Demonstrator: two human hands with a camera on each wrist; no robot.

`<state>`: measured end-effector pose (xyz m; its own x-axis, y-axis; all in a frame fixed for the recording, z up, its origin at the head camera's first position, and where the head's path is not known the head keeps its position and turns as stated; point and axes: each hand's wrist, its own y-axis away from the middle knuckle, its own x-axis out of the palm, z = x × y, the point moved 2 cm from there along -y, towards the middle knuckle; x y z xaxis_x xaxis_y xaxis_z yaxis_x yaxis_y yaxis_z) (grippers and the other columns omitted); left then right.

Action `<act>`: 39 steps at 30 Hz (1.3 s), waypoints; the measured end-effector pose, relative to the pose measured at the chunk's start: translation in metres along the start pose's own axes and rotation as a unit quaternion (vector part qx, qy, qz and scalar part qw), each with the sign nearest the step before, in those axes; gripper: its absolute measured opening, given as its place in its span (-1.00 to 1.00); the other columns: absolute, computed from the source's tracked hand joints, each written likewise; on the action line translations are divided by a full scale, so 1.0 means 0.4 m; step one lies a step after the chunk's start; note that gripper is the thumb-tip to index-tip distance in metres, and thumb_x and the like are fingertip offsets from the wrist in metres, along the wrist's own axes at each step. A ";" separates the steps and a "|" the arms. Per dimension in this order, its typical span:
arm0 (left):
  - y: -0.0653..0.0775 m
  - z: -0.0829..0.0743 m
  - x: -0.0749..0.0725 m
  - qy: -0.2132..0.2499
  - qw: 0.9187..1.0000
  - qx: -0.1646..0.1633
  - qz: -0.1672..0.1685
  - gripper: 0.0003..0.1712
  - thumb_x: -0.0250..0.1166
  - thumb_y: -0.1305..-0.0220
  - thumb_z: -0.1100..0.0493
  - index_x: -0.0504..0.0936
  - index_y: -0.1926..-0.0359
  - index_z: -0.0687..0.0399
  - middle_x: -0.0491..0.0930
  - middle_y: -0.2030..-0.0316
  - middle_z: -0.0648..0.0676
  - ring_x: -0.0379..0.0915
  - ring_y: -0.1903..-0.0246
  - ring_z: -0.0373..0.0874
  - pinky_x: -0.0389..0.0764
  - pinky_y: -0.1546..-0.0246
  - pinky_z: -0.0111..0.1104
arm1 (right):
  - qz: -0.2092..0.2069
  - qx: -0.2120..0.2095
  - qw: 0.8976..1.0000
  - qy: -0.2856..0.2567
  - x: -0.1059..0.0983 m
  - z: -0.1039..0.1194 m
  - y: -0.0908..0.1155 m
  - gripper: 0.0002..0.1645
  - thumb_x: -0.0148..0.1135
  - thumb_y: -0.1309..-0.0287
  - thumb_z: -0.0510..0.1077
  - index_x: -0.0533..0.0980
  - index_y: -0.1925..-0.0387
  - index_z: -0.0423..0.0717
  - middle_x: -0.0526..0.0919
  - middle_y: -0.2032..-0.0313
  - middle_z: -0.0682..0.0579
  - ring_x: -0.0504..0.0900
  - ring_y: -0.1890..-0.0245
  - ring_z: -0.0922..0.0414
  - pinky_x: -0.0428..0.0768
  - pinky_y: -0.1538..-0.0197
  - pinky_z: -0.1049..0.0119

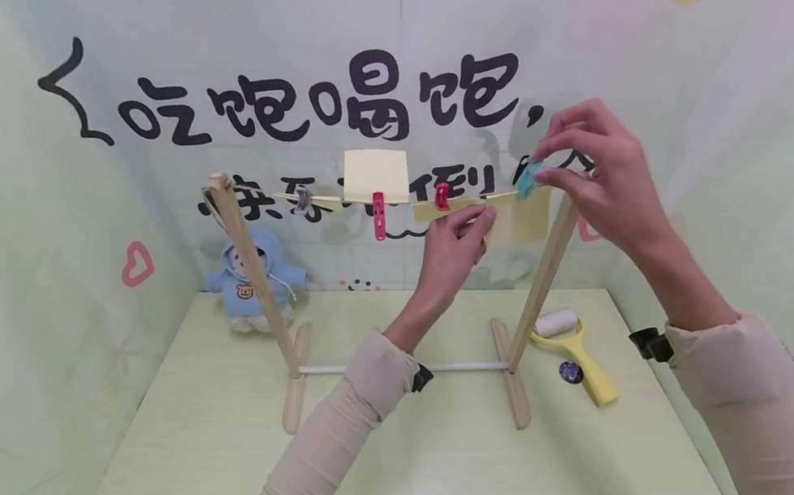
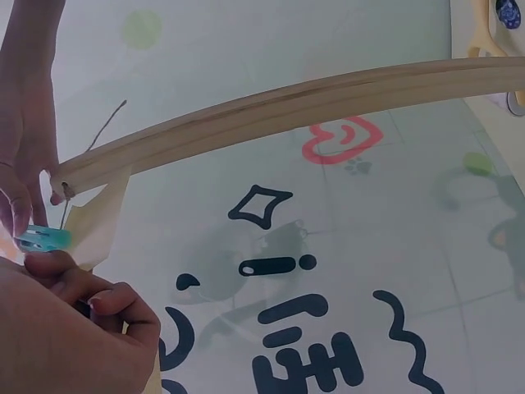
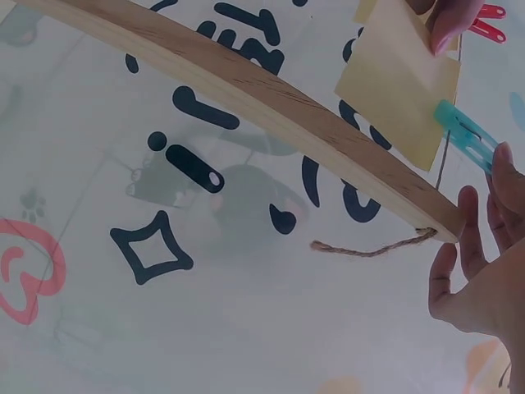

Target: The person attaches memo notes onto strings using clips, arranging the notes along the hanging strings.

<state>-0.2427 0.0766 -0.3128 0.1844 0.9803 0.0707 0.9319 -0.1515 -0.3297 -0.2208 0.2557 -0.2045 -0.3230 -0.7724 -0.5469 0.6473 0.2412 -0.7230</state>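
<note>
My right hand [image 1: 607, 177] pinches a teal clothespin [image 3: 466, 135] by its handle end, beside the top of the right wooden post. The clip's jaws overlap the edge of a yellow paper note [image 3: 398, 90] at the string. My left hand [image 1: 452, 247] holds that same note's upper edge between thumb and fingers. Farther left on the string, a red clothespin [image 1: 443, 196] sits by a note partly covered by my left hand. Another red clothespin [image 1: 378, 217] holds an upright note [image 1: 377, 176], and a grey clothespin [image 1: 303, 201] is at the left.
The string runs between a left wooden post [image 1: 254, 272] and a right wooden post [image 1: 544, 276], joined low by a white rod [image 1: 467, 367]. Behind the left post sits a plush toy [image 1: 249, 296] in blue. A yellow-handled lint roller [image 1: 586, 363] and a dark round disc [image 1: 571, 372] lie right.
</note>
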 end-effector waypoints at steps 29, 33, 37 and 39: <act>0.000 0.014 0.020 -0.041 0.998 -0.017 0.037 -0.67 0.23 -0.69 0.14 0.69 -0.12 0.37 0.40 0.73 -0.13 0.27 0.66 -0.24 0.11 0.57 -0.41 | -0.129 -0.018 0.989 0.071 -0.009 0.037 0.131 -0.52 0.50 -0.24 -0.49 0.68 -0.19 -0.38 0.62 -0.26 -0.35 0.55 -0.33 -0.09 0.38 -0.29 0.56; 0.022 0.037 0.005 -0.051 0.997 -0.042 0.039 -0.65 0.25 -0.67 0.13 0.67 -0.22 0.32 0.45 0.70 -0.13 0.35 0.63 -0.28 0.15 0.55 -0.43 | -0.215 -0.019 0.976 0.034 0.008 0.048 0.242 -0.75 0.38 -0.45 -0.33 0.70 -0.03 -0.46 0.74 -0.12 -0.28 0.62 -0.26 0.16 0.45 -0.31 0.48; 0.083 0.084 -0.027 -0.061 0.993 -0.074 0.066 -0.67 0.23 -0.68 0.13 0.68 -0.28 0.16 0.54 0.61 -0.09 0.36 0.59 -0.24 0.20 0.57 -0.45 | -0.191 0.057 0.979 -0.051 0.050 0.004 0.405 -0.78 0.18 -0.57 -0.39 0.66 0.06 -0.56 0.81 -0.01 0.06 0.70 -0.07 0.32 0.58 -0.16 0.52; 0.138 0.124 -0.051 -0.073 0.990 -0.087 0.089 -0.69 0.21 -0.70 0.11 0.72 -0.25 0.12 0.58 0.55 -0.07 0.37 0.56 -0.23 0.24 0.57 -0.48 | -0.159 0.146 0.974 -0.072 0.078 -0.028 0.501 -0.74 0.09 -0.62 -0.40 0.67 0.13 -0.49 0.81 0.10 0.23 0.72 0.06 0.34 0.60 -0.06 0.56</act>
<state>-0.2106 0.0547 -0.3792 0.3148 0.9422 -0.1145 0.9308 -0.3301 -0.1569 -0.1089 0.2864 -0.3710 -0.4522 -0.8604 -0.2351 0.7063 -0.1844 -0.6834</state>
